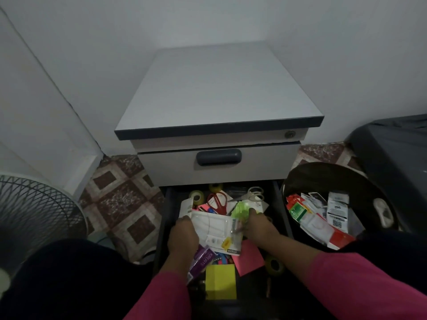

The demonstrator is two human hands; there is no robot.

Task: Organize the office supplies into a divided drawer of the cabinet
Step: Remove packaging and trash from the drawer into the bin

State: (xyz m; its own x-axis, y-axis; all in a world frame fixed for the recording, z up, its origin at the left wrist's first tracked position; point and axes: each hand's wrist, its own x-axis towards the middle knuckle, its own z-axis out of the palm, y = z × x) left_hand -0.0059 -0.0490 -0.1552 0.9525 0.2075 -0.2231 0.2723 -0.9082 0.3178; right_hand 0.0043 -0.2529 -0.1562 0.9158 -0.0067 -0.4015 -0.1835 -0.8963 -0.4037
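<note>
Head view: both hands, left [182, 236] and right [258, 224], grip a blister pack [213, 227] at lower centre; tugging risks scattering the drawer [165, 218] clutter.

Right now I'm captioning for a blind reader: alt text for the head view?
Two hands, left hand and right hand, hold a white blister pack over an open, cluttered drawer of supplies below a grey cabinet; a black bin of packaging stands at right.
</note>
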